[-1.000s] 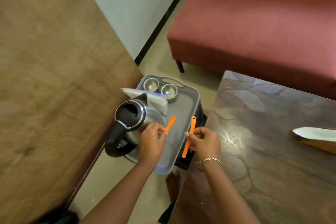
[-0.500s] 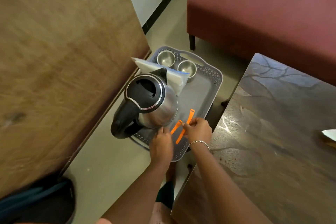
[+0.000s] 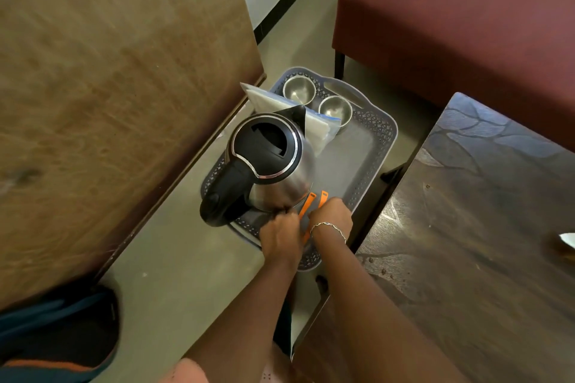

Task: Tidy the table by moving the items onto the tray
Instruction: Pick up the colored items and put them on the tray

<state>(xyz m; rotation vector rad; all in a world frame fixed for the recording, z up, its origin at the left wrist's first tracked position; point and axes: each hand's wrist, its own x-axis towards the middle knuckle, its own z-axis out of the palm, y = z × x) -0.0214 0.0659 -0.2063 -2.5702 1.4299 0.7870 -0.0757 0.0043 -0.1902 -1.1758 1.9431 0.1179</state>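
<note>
Grey plastic tray [image 3: 384, 146] with a perforated rim sits low in the gap between a brown wooden table [image 3: 109, 87] on the left and a dark veined table [image 3: 482, 227] on the right, its right rim close to that table's edge. A steel kettle with black lid and handle [image 3: 270, 162] fills the tray's left side, its handle overhanging the near-left corner. Bare tray floor runs along the right. Two small steel bowls [image 3: 298, 90] and a clear-wrapped white packet [image 3: 317, 130] crowd the far end.

Both hands are low over the near end. The left hand [image 3: 280, 238] has its grip curled, fingertips pinching the left orange strip [image 3: 307, 204] just beside the kettle's base. The right hand [image 3: 331, 216] curls its grip on the right orange strip [image 3: 322, 198]. Both flat plastic strips lie close together, roughly parallel.
</note>
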